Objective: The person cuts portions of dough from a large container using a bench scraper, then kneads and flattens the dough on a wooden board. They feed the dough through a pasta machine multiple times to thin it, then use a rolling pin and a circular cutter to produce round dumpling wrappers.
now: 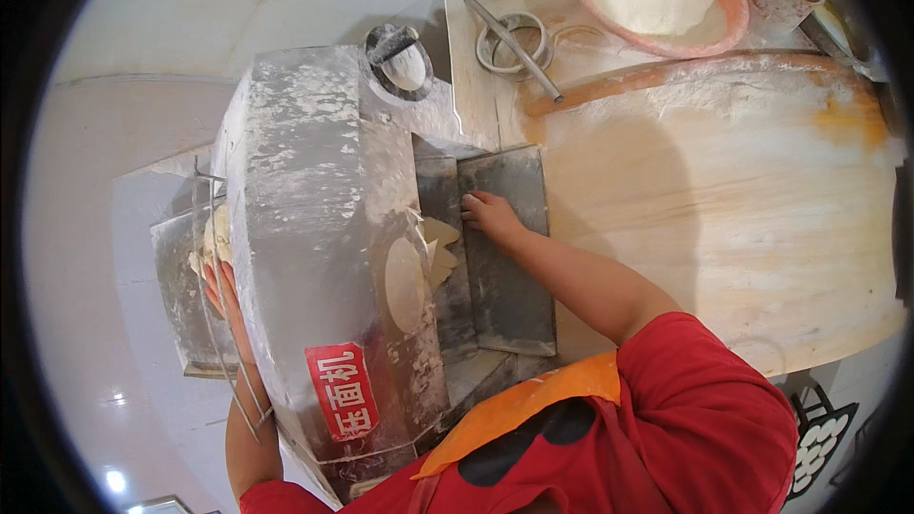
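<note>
Before me stands a floury metal dough-pressing machine (300, 228) with a red label bearing writing. On its left side, my left hand (223, 293) reaches behind the wire guard (214, 314) and touches pale dough (220, 234) above a metal tray (178, 300). The fingers look extended, partly behind the guard's bars; whether they grip the dough is unclear. My right hand (487, 215) rests at the upper edge of the metal outlet tray (508, 271) on the machine's right side, fingers bent and no dough visible in them. A ragged sheet of dough (441, 253) comes out beside it, below and left of that hand.
A floury wooden worktop (628, 228) spans the right. Toward its back are a metal rod (514, 50) across a ring (488, 50), a pink basin (587, 0) of flour and a bucket (767, 3). A handwheel (398, 62) sits at the machine's far end.
</note>
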